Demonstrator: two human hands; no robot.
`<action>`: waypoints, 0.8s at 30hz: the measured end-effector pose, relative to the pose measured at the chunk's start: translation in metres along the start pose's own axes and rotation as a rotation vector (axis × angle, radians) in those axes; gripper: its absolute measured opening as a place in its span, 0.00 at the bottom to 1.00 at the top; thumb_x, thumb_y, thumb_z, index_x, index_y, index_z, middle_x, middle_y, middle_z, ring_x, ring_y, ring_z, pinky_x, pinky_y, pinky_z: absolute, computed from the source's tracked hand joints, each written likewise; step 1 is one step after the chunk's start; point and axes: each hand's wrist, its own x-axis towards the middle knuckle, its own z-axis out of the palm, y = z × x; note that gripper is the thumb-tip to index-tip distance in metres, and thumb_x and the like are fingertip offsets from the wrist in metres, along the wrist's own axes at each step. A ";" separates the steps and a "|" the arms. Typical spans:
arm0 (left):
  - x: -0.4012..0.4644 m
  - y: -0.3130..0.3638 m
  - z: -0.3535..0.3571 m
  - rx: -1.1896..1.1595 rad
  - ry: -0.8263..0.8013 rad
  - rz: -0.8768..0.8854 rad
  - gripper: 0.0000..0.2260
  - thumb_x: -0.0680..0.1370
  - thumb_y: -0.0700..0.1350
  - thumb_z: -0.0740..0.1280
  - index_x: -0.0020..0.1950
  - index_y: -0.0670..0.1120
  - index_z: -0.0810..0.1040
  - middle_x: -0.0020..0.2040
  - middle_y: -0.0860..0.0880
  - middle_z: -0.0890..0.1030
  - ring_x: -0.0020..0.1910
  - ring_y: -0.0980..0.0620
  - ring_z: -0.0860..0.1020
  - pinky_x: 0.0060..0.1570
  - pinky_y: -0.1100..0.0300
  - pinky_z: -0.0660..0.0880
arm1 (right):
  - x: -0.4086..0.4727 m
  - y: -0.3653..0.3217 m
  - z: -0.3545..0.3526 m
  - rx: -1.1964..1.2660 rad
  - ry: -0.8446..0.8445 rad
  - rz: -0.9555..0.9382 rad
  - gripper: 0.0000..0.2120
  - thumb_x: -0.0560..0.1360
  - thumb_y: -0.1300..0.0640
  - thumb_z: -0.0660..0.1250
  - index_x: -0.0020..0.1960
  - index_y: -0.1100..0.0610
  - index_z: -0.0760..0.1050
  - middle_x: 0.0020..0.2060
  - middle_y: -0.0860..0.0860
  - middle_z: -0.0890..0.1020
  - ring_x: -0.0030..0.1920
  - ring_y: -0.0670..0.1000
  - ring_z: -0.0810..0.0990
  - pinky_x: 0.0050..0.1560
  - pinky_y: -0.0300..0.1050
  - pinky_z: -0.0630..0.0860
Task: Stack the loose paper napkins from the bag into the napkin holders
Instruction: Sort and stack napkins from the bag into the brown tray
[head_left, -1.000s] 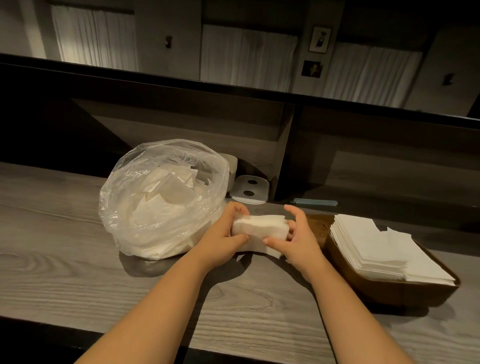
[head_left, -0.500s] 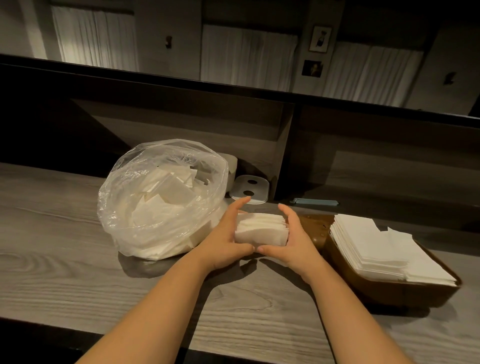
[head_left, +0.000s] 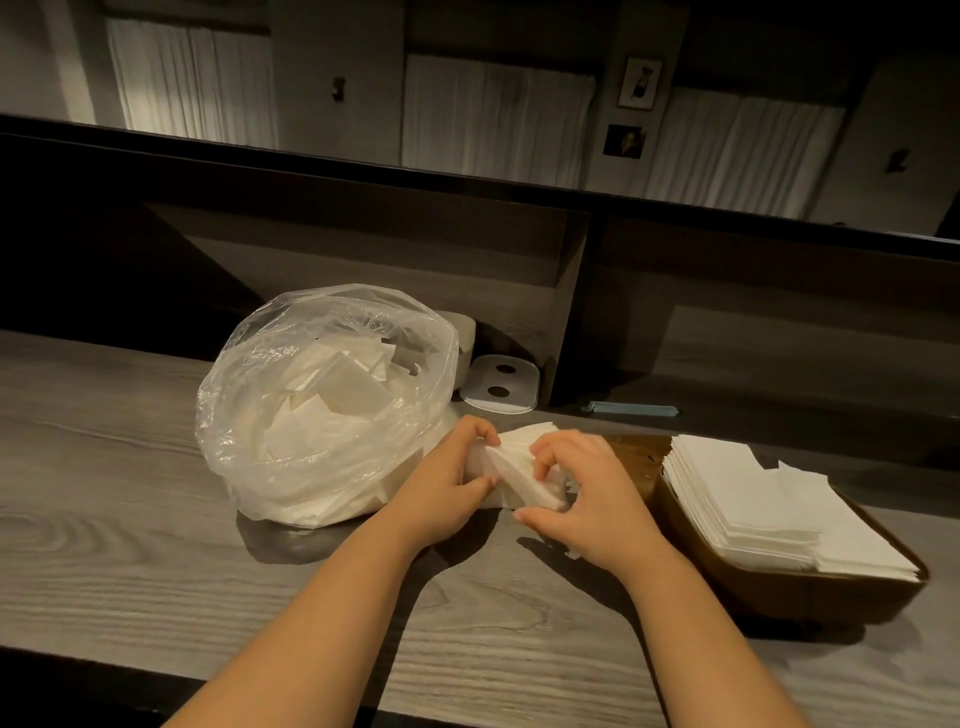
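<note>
At centre left of the frame a clear plastic bag of loose napkins sits on the grey wood desk. Just right of it the left hand curls its fingers round a small bundle of napkins, while the right hand pinches the bundle's other end (both clamped on it). At the right edge a brown napkin holder carries a stack of napkins

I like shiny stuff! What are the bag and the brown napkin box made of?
The bag looks like thin clear plastic: it is see-through, crinkled and glinting. The napkin holder seems to be dark wood with a smooth, slightly glossy finish, though it might be wood-look plastic.
</note>
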 end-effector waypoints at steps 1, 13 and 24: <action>0.000 0.000 0.000 0.003 -0.004 -0.004 0.15 0.80 0.41 0.64 0.58 0.59 0.66 0.51 0.54 0.74 0.43 0.57 0.76 0.39 0.70 0.73 | -0.001 -0.003 -0.001 -0.020 -0.018 0.042 0.19 0.67 0.47 0.78 0.47 0.39 0.67 0.52 0.34 0.68 0.59 0.43 0.67 0.60 0.42 0.72; 0.000 0.001 -0.001 0.001 0.000 -0.042 0.20 0.80 0.41 0.64 0.61 0.63 0.62 0.49 0.54 0.75 0.42 0.55 0.77 0.35 0.71 0.73 | -0.002 -0.008 -0.010 -0.082 -0.145 0.055 0.14 0.70 0.52 0.75 0.45 0.41 0.70 0.48 0.35 0.70 0.54 0.42 0.71 0.52 0.34 0.75; 0.000 -0.002 -0.003 -0.059 0.052 -0.047 0.19 0.80 0.39 0.63 0.63 0.59 0.62 0.44 0.48 0.75 0.35 0.54 0.75 0.33 0.62 0.75 | 0.003 0.004 -0.003 0.096 -0.056 0.329 0.09 0.71 0.53 0.75 0.45 0.53 0.76 0.51 0.46 0.76 0.50 0.44 0.75 0.41 0.34 0.75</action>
